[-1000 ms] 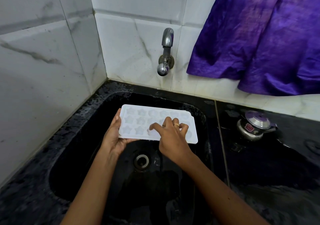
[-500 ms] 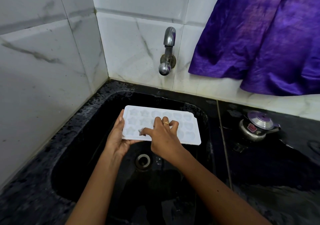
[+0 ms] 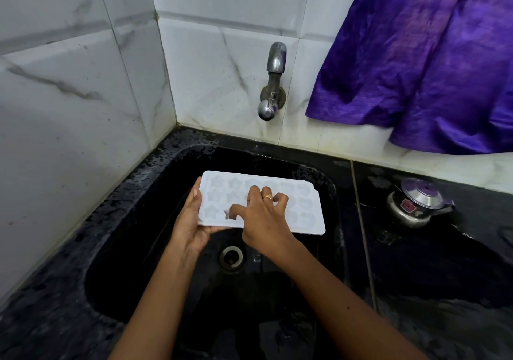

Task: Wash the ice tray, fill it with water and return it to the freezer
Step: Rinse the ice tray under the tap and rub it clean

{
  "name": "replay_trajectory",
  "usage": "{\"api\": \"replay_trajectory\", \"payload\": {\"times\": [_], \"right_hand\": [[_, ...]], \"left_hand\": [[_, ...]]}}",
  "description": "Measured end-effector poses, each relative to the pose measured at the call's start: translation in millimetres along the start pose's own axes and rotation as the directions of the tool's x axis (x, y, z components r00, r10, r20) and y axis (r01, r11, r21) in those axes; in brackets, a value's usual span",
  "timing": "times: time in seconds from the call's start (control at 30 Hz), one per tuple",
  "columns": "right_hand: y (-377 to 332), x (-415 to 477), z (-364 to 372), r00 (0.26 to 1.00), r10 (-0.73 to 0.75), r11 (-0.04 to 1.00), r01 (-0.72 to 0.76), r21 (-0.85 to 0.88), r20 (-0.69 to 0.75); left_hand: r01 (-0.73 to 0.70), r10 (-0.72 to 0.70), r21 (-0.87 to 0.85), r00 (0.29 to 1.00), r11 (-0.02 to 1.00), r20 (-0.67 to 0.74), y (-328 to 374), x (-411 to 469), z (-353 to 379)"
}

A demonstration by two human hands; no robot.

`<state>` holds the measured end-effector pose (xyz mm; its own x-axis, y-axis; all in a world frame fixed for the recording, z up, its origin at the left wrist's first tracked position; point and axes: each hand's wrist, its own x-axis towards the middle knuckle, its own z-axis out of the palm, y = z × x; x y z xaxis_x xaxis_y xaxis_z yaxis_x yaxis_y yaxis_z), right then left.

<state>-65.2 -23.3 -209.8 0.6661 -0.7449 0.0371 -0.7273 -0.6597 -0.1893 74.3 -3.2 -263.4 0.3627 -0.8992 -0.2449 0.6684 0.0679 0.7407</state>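
A white ice tray point(image 3: 305, 209) with star and heart moulds is held level over the black sink point(image 3: 133, 248), below the wall tap point(image 3: 273, 82). My left hand point(image 3: 191, 220) grips its left end, thumb on top and fingers underneath. My right hand point(image 3: 263, 215) lies on top of the tray with fingers bent, its thumb tip in a star mould in the near row and the other fingertips pressed on moulds further back. No water runs from the tap.
The sink's drain point(image 3: 231, 257) sits below the tray. On the wet black counter to the right stands a small steel kettle point(image 3: 419, 201). A purple cloth point(image 3: 433, 54) hangs over the wall at the upper right. Marble tile walls close the left and back.
My right hand has slid left along the tray, from its middle toward the left moulds. The left hand keeps its hold on the tray's left end.
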Motion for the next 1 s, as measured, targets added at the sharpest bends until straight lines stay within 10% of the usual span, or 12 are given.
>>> {"api": "replay_trajectory", "payload": {"times": [1.0], "right_hand": [[-26.7, 9.7, 9.7, 0.996, -0.08, 0.995, 0.082, -0.055, 0.036]], "left_hand": [[0.019, -0.021, -0.033, 0.998, 0.999, -0.06, -5.9, -3.7, -1.6]]}}
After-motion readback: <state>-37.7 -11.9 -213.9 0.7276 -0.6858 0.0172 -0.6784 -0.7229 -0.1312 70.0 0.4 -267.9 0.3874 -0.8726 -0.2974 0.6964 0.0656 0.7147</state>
